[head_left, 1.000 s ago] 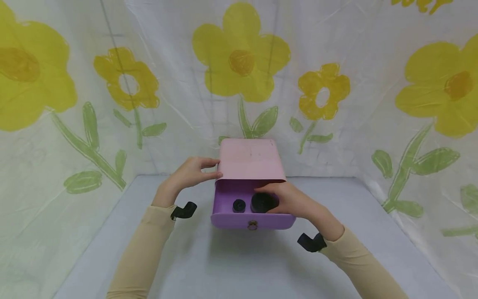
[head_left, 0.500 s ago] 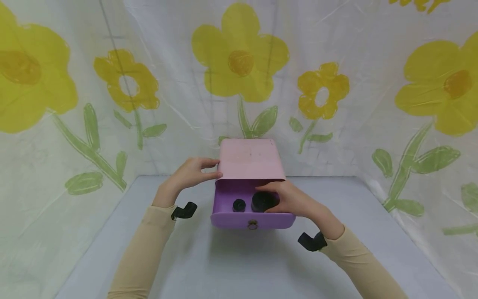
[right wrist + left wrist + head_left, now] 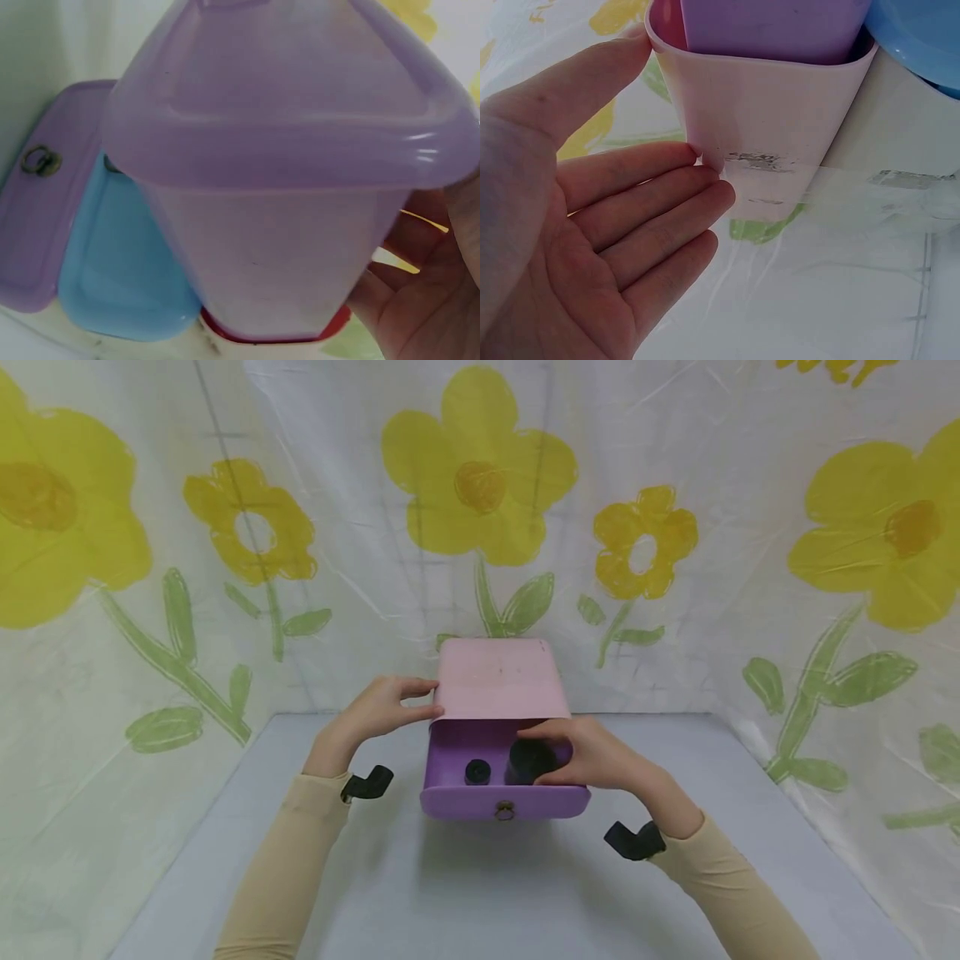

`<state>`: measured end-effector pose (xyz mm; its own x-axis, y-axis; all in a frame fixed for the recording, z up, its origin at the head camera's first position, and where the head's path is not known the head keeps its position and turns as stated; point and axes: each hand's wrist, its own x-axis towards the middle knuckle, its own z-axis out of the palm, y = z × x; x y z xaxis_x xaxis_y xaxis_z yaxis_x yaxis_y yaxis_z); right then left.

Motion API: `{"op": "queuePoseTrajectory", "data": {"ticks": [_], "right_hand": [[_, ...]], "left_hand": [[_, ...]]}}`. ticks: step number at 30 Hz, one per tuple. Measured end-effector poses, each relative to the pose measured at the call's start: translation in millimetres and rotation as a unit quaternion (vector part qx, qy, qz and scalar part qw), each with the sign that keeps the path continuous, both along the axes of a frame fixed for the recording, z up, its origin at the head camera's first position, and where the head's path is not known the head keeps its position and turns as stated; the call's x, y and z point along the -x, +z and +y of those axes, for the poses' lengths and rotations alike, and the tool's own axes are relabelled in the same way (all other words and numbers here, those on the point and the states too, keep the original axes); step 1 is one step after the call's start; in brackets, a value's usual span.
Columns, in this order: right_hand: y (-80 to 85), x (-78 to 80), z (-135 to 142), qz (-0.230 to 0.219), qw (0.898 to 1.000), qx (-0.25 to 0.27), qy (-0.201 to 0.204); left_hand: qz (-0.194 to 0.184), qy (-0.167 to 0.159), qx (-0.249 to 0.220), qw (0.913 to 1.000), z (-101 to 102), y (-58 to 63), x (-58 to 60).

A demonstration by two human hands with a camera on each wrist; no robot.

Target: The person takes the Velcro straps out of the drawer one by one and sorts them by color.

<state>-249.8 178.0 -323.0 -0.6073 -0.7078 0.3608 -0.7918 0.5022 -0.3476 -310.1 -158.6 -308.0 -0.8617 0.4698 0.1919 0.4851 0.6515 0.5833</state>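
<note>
Gripping black cylinder (image 3: 529, 762), fingers of right hand (image 3: 592, 755), left hand (image 3: 377, 707) straight-fingered against pink case (image 3: 502, 678), yellow lettering (image 3: 839, 368) cropped

Flat light casts a soft shadow beneath the purple drawer (image 3: 461, 803).

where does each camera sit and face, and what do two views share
Head: on the head, looking forward and down at an open glossy purple drawer in a rounded pink box; left hand, right hand, beige fabric sleeves show.
Left wrist: worn there, facing the box's pink side; left hand shows.
Right wrist: worn there, facing the drawer closely; right hand partly shows.
Shared: head and left wrist both show the box.
</note>
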Motion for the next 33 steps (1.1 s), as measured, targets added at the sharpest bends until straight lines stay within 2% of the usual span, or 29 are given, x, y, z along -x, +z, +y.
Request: {"op": "queuePoseTrajectory", "data": {"ticks": [13,33], "right_hand": [[12.1,-10.3,16.0,-0.065,0.996,0.061,0.005],[22.6,-13.1,53.2,-0.040,0.995,0.085,-0.019]], "left_hand": [[-0.009,0.000,-0.002,1.0000,1.3,0.5,-1.2],[-0.001,0.001,-0.003,1.0000,0.2,-1.7,0.6]]}}
